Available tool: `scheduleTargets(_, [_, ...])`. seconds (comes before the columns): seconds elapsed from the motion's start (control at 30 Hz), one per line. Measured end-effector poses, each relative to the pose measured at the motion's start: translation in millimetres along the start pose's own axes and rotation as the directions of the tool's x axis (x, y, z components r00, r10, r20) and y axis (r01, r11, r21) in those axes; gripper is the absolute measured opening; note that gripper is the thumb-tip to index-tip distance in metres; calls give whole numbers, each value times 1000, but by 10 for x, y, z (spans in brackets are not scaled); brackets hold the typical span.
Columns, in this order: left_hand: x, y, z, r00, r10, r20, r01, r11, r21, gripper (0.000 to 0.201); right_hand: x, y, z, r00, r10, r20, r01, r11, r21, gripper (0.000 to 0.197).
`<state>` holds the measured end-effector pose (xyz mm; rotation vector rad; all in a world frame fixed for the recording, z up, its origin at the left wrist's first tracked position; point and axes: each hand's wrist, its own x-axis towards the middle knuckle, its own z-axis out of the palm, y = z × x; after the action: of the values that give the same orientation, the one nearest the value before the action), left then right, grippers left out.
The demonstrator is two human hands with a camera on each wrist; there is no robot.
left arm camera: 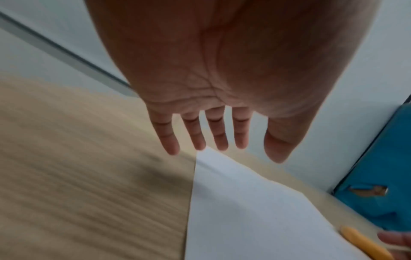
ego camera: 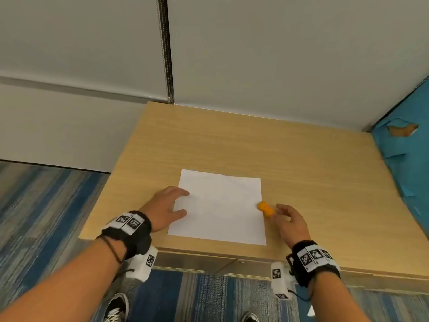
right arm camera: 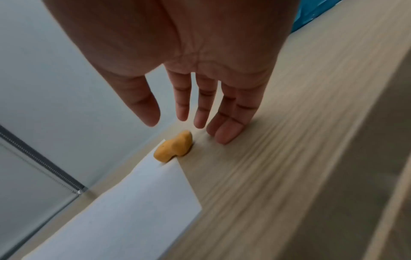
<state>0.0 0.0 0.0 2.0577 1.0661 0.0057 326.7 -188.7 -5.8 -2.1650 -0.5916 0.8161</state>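
Note:
A white sheet of paper [ego camera: 220, 205] lies flat on the wooden table [ego camera: 301, 170]. An orange, peanut-shaped eraser [ego camera: 265, 209] rests across the sheet's right edge. My left hand [ego camera: 167, 203] reaches over the paper's left edge with straight, spread fingers; whether it presses down I cannot tell. In the left wrist view the left hand [left arm camera: 211, 133] hovers palm down over the paper [left arm camera: 255, 211]. My right hand [ego camera: 286, 216] is just right of the eraser, fingers relaxed and holding nothing. In the right wrist view the right hand [right arm camera: 200, 105] sits close behind the eraser [right arm camera: 174, 146], its little finger touching the wood.
A white wall stands behind the table. A blue panel [ego camera: 399, 147] with a torn patch closes off the right side. The table's left and front edges drop to striped blue carpet [ego camera: 46, 205], where my shoes [ego camera: 116, 307] show.

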Motion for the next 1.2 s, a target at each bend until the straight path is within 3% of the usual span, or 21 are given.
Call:
scheduleTargets(0.1, [157, 2, 73, 996, -37, 79, 16, 968, 249, 76, 125, -70, 110, 1000, -3, 5, 3, 996, -89, 53])
scheduleTargets(0.2, [243, -24, 180, 981, -141, 133, 84, 928, 363, 90, 253, -75, 194, 999, 2, 34, 3, 987, -158, 56])
scheduleTargets(0.33, [271, -111, 340, 978, -154, 143, 73, 887, 457, 100, 353, 18, 251, 999, 30, 38, -18, 961, -276, 39])
scheduleTargets(0.47, [253, -130, 338, 984, -127, 127, 63, 907, 417, 106, 400, 53, 293, 999, 38, 22, -28, 936, -351, 21])
scheduleTargets(0.63, [222, -134, 356, 989, -102, 109, 48, 909, 414, 115, 340, -4, 268, 999, 44, -19, -48, 971, -235, 24])
scheduleTargets(0.77, [193, -126, 402, 995, -89, 41, 65, 913, 402, 119, 185, -133, 268, 998, -63, -20, 62, 996, -62, 22])
scheduleTargets(0.9, [142, -101, 429, 993, -115, 21, 97, 911, 400, 119, 61, -295, 491, 974, -152, 166, 147, 988, 41, 17])
scheduleTargets(1.03, [219, -62, 380, 990, -130, 48, 97, 899, 426, 113, 32, -467, 825, 917, -187, 352, 196, 981, 13, 21])
scheduleTargets(1.2, [373, -31, 390, 967, -190, 170, 75, 848, 524, 122, 144, -692, 1236, 906, -192, 378, 234, 970, -69, 22])
